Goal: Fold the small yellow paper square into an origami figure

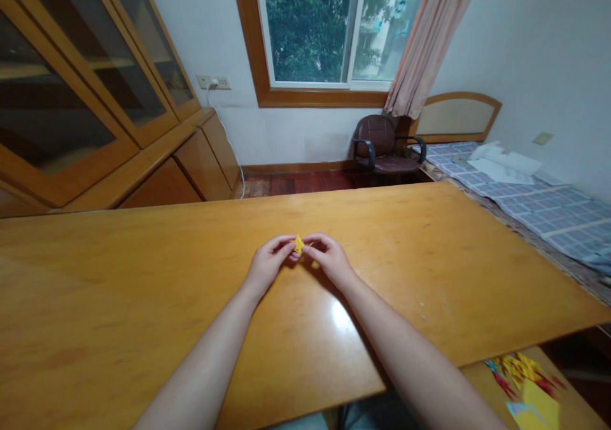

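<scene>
A small piece of folded yellow paper [298, 244], pointed at the top, is held between both hands just above the wooden table [157, 290]. My left hand [271, 258] pinches its left side with thumb and fingers. On the other side, my right hand [330, 257] grips it the same way, and a thin yellow tip shows by those fingers. The fingers hide much of the paper, so its full shape cannot be made out.
At the lower right, a lower surface [482, 379] bears yellow sheets [541, 404] and a pile of small yellow and red folded pieces [518, 367]. Beyond the table stand an office chair [377, 138], a bed [529, 207] and a glass-door cabinet [128, 118].
</scene>
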Tool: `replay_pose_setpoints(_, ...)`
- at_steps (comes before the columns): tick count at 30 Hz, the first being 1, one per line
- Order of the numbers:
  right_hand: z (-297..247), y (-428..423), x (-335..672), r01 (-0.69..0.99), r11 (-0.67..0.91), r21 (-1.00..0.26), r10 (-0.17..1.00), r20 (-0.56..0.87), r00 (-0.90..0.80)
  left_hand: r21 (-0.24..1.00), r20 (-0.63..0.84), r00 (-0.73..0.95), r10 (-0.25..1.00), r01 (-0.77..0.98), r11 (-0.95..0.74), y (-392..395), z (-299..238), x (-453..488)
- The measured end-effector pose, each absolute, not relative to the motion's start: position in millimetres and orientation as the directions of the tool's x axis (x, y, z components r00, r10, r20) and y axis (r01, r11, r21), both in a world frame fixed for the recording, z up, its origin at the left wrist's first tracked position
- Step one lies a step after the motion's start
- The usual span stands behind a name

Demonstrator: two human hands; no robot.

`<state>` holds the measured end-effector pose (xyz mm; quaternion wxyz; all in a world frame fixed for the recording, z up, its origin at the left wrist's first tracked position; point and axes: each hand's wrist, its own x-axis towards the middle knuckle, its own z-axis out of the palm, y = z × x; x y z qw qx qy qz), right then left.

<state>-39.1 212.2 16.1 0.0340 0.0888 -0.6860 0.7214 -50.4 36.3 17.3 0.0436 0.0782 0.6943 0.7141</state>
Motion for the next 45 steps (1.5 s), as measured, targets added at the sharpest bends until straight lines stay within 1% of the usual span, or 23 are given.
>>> replay_pose_setpoints(6,16.6,213.0,-39.8,-0.173,-0.061,-0.983,-0.075,0.178,-0.981,0.998,0.022,-0.98,0.198,0.011,-0.058,36.9,20.4,-47.0)
replay_pose_setpoints(12,12.8,213.4,-40.3,-0.173,-0.062,-0.983,-0.097,0.179,-0.979,0.991,-0.027,-0.978,0.207,-0.052,-0.119,36.7,19.9,-48.0)
replay_pose_setpoints(16,10.0,213.3,-40.2,-0.159,-0.058,-0.986,-0.118,0.165,-0.979,0.989,-0.023,-0.977,0.213,-0.054,-0.137,37.3,19.5,-48.4)
replay_pose_setpoints(19,10.2,212.6,-39.6,-0.145,-0.059,-0.988,-0.137,0.152,-0.979,0.993,0.0,-0.979,0.205,-0.023,-0.113,36.7,17.8,-49.6)
replay_pose_setpoints(24,11.8,211.3,-38.5,-0.15,-0.081,-0.985,-0.162,0.162,-0.973,0.999,0.034,-0.982,0.188,0.029,-0.027,35.1,16.9,-51.0)
replay_pose_setpoints(31,11.7,209.7,-38.2,-0.133,-0.123,-0.983,-0.183,0.154,-0.971,0.999,0.045,-0.982,0.181,0.047,0.006,35.2,22.7,-49.1)
replay_pose_setpoints(38,9.2,206.5,-36.9,-0.118,-0.088,-0.989,-0.141,0.129,-0.982,1.0,0.025,-0.98,0.196,0.02,-0.024,35.8,23.9,-48.9)
replay_pose_setpoints(45,16.2,206.9,-34.3,-0.122,-0.07,-0.99,-0.137,0.131,-0.982,0.99,0.12,-0.976,0.183,0.131,0.051,33.2,17.9,-51.6)
